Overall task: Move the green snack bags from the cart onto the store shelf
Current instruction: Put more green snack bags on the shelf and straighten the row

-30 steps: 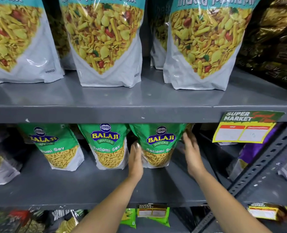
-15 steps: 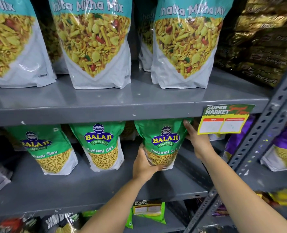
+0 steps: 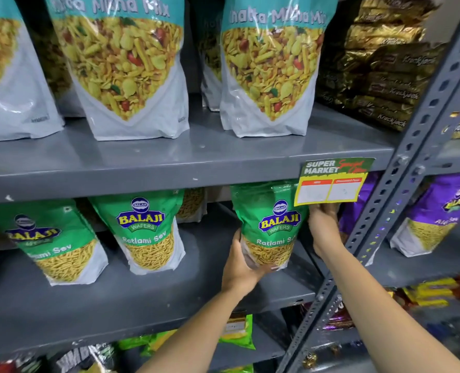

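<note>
Three green Balaji Ratlami Sev bags stand on the grey middle shelf [image 3: 142, 300]. The right bag [image 3: 270, 224] is held between both hands near the shelf's right end. My left hand [image 3: 241, 267] cups its lower left corner from below. My right hand [image 3: 323, 227] presses against its right side, fingertips tucked under the price tag. The middle bag [image 3: 145, 232] and the left bag [image 3: 53, 246] stand upright on their own. The cart is out of view.
Big teal and white mix bags [image 3: 121, 65] fill the upper shelf. A yellow and green price tag [image 3: 333, 181] hangs from its edge. A perforated grey upright [image 3: 401, 200] runs diagonally at right, with purple bags [image 3: 438, 216] and gold packs [image 3: 385, 71] beyond.
Both hands closed in on the right green bag and took hold of it. The bag shifted right, toward the upright, and the view swung right.
</note>
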A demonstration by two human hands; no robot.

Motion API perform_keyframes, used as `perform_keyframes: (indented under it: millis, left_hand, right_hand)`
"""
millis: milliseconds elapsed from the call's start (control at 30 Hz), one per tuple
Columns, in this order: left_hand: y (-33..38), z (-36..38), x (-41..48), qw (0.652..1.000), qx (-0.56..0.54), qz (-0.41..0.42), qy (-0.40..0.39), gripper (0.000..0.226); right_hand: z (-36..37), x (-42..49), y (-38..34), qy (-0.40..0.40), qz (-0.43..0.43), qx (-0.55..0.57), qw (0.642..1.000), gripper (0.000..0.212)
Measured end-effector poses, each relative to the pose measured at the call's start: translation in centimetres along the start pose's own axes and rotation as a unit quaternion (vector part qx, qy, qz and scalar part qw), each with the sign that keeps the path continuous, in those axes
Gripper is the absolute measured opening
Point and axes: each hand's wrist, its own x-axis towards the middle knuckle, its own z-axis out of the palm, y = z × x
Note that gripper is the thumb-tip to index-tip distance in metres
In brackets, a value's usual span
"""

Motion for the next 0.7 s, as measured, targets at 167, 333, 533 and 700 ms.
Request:
perform_keyframes:
  millis: [167,333,533,700]
  left_hand:
    - [-2.1,-6.0,-3.7,0.966,-0.034,0.077,0.246,0.055]
    - [-7.2,-17.2,-3.5,0.934,0.016,-0.03,0.356,0.096]
    - [-10.9,-22.2,-1.2,0.987,-0.006,-0.092,0.131,0.141]
    - [-10.4,-23.8,0.5,0.99,0.053,-0.097,0.093,0.112]
  right_hand:
    - [0.2,-5.1,5.4,0.068,-0.232,-0.094,0.966,0.041]
    - [6.5,-10.4,11.1,-0.146,-0.318,-0.148,0.925,0.033]
    - [17.8,-8.7,13.4,-0.439,0.007,-0.207,0.874,0.1]
    - [19.8,-7.6,13.5,-0.459,0.061,-0.187,0.866,0.097]
